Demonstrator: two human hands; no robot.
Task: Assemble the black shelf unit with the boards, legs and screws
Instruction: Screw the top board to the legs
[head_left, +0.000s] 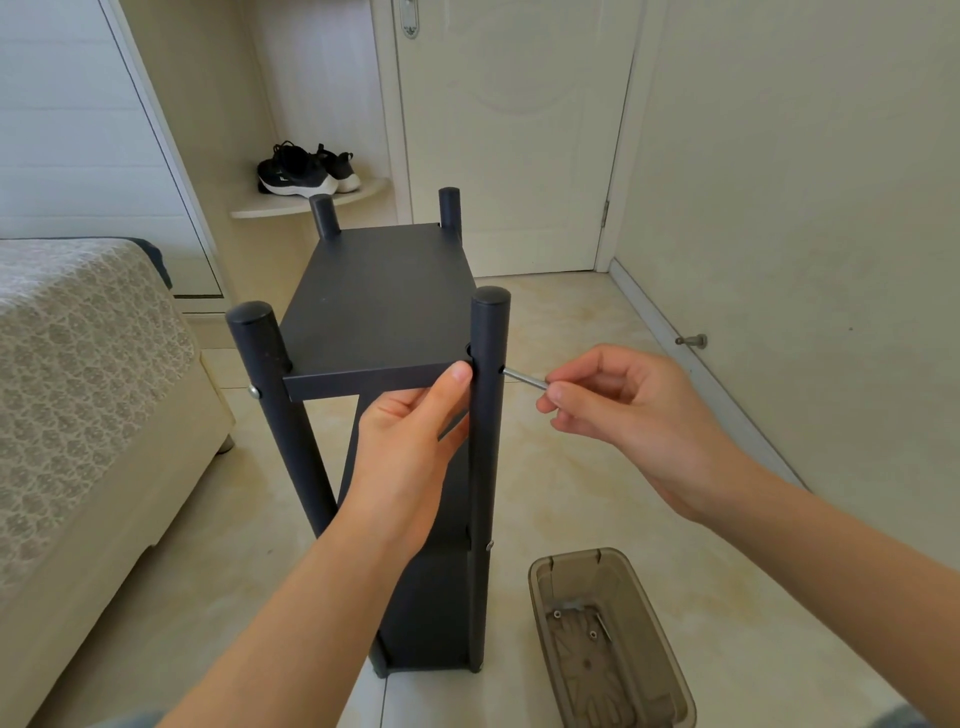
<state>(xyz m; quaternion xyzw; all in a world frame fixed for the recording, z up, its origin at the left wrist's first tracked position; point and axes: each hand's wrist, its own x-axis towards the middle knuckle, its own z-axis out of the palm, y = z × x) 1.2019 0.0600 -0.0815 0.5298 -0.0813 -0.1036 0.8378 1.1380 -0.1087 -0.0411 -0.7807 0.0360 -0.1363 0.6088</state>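
The black shelf unit (384, 291) stands upright on the tiled floor (597, 467), straight ahead of both grips. The left grip (410, 457) holds the near edge of the top board (363, 382), thumb on the front face and fingers curled beneath, just left of the near right leg (488, 426). The right grip (639, 415) pinches a silver screw (524, 378) by its outer end, and the screw's tip sits in a hole in that leg. Below the right grip a brown plastic tray (579, 554) with a few loose screws (592, 634) rests on the floor. A bed (78, 364) lies left of the left grip.
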